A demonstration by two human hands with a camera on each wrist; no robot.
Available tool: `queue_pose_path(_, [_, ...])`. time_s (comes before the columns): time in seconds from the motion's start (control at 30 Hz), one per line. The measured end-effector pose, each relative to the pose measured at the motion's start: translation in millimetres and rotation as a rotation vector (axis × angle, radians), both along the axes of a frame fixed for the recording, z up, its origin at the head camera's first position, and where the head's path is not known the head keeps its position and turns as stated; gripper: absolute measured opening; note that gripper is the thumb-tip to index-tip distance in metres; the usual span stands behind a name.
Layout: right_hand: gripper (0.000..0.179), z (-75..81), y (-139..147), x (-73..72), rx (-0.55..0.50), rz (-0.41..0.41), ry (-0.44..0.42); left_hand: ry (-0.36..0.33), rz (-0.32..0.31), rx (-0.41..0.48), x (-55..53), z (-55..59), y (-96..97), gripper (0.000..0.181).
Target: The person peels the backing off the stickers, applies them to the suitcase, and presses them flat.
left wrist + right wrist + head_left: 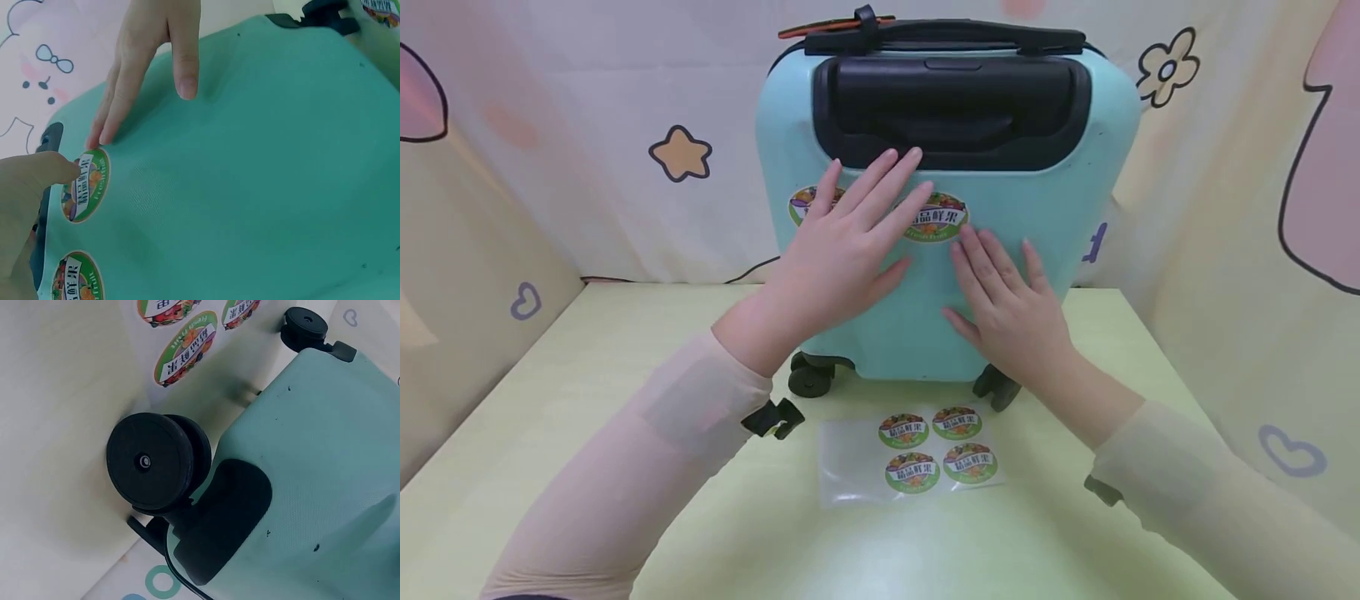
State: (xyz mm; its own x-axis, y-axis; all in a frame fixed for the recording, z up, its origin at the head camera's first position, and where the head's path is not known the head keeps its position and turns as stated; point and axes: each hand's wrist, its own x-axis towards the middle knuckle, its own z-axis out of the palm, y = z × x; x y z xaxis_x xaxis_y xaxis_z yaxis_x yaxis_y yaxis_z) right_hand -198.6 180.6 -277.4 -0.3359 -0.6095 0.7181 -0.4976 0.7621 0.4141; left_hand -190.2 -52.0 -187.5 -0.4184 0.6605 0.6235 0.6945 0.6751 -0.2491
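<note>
A light teal suitcase (887,333) with a black handle recess stands upright on the table. Two oval fruit stickers are on its front: one sticker (943,218) near the middle, the other sticker (805,202) at the left, partly behind a hand. My left hand (857,233) lies with straight, spread fingers across the upper front, its fingers overlapping the left part of the middle sticker. With fingers extended, my right hand (1011,304) rests against the front, fingertips right at that sticker's lower right edge. In the left wrist view both hands flank the sticker (94,181).
In front of the suitcase lies a clear backing sheet (853,467) with several oval stickers (912,472). Black wheels (810,379) stand on the pale yellow table (700,533). Behind hangs a patterned cloth (625,217). An orange-edged tag (827,27) sits by the top handle.
</note>
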Motion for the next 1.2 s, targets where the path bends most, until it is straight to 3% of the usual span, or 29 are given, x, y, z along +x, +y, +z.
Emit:
queue_pose_path(0.23, [0.065, -2.2, 0.8, 3.9, 0.01, 0.009, -0.004, 0.02, -0.061, 0.036, 10.1, -17.3, -11.3, 0.058])
queue_pose_path(0.37, [0.063, -3.5, 0.3, 5.0, 0.028, 0.023, -0.014, -0.002, -0.097, 0.03, 15.0, -28.4, -18.1, 0.056])
queue_pose_path(0.6, [0.054, -6.4, 1.8, 10.6, -0.016, 0.089, 0.032, -0.025, -0.202, 0.031, 15.4, -45.8, -17.9, 0.05])
queue_pose_path(0.93, [0.045, -13.4, 1.7, 22.5, -0.02, 0.225, 0.007, -0.124, -0.191, 0.009, 20.3, -69.4, -25.6, 0.044])
queue_pose_path(1.2, [0.04, -24.3, 4.8, 29.9, 0.019, 0.268, -0.025, -0.188, -0.183, -0.036, 21.9, -84.1, -31.1, 0.042])
